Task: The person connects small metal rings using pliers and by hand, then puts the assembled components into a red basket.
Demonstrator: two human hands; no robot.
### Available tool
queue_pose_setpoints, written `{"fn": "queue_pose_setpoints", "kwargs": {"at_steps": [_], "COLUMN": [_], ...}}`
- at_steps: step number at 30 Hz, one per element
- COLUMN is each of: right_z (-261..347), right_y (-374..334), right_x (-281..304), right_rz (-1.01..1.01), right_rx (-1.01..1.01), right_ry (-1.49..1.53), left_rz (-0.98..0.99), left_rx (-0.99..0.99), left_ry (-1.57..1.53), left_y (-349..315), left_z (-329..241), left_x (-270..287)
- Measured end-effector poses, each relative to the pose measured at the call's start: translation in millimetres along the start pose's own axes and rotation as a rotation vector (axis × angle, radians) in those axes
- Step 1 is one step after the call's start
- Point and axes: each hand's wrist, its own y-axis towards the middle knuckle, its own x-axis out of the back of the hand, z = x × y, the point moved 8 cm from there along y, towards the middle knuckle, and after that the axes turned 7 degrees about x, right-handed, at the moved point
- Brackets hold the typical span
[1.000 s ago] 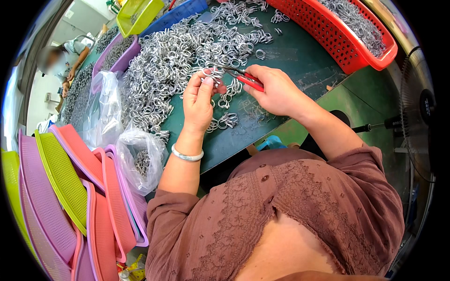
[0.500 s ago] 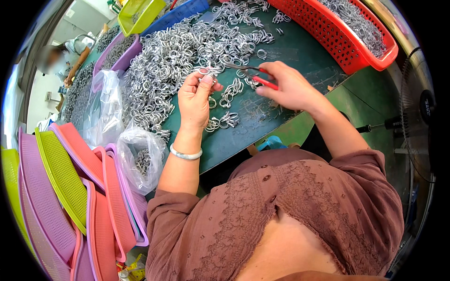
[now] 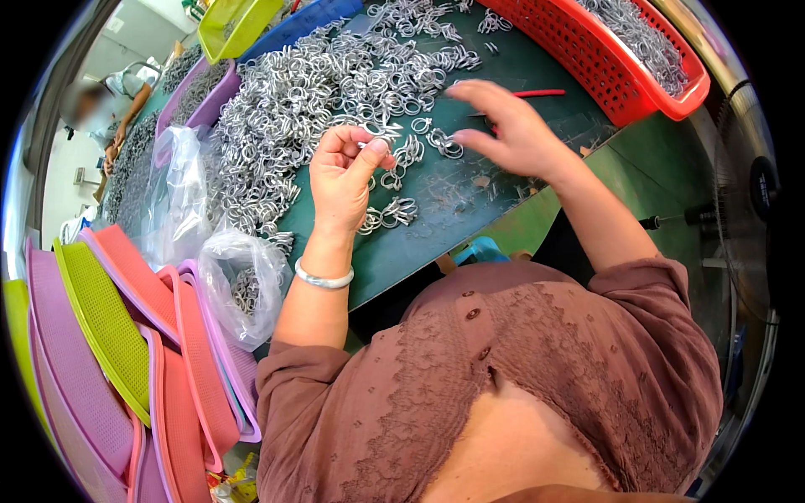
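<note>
Left hand (image 3: 342, 180): thumb and forefinger pinching a few grey metal rings (image 3: 383, 134), raised over the table (image 3: 394, 260) at the near side of the pile. Right hand (image 3: 516, 138): thumb and fingers spread, opening toward a small clump (image 3: 444, 144); nothing seen between the fingertips. Pliers (image 3: 541, 92), red-handled, partly hidden by that hand; cannot tell whether they lie flat or touch my palm.

Technique, my judgement: keep the left pinch firm but light, ring ends clear of the fingertips. Lift pieces by the rim, one at a time, since interlocked ones will probably drag others along. Keep the plier points turned away from my left fingers.

Surroundings: linked rings (image 3: 407, 159) beside the left fingertips; another bunch (image 3: 390, 215) closer to the table's near edge, where a forearm could sweep it. The big pile (image 3: 293, 101) covers the table's left and far part, limiting leftward reach. Red basket (image 3: 599, 71), filled, at the right edge, bounds reach that way; the plier handle points toward it and could snag.

Farther: purple basket (image 3: 220, 96) beyond the pile; clear bag (image 3: 239, 293) at the near left corner; stacked baskets (image 3: 105, 331) left of it; fan (image 3: 759, 184) off to the right.
</note>
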Motion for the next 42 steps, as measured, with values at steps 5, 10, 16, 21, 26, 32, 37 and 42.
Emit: {"fn": "queue_pose_setpoints", "kwargs": {"at_steps": [5,10,16,21,26,32,37,42], "right_z": [14,3,0,2,6,25,37,9], "right_y": [18,20,21,22,24,27,30,29], "right_x": [-58,-63,-48,-48,-49,-37,-30,-43], "right_rz": [0.066,-0.012,-0.091,-0.049,-0.035,-0.154,-0.304,-0.179], "right_rx": [-0.273,-0.427,-0.315,-0.331,-0.307,-0.088,0.035,-0.291], "right_ry": [0.923,1.109,0.852,0.854,0.797,0.343,0.099,0.414], "left_rz": [0.029,-0.025,-0.063,-0.067,-0.068,-0.151,-0.194,-0.114], "left_rx": [-0.013,-0.053,-0.11,-0.133,-0.141,-0.098,-0.184,0.013], "left_ry": [0.003,0.104,0.346,0.343,0.444,0.435,0.496,0.152], "left_y": [-1,-2,-2,-3,-5,-4,-4,2], "left_z": [-2,-4,-4,-5,-10,-3,-5,11], "left_x": [-5,-2,3,-1,-8,1,6,7]}}
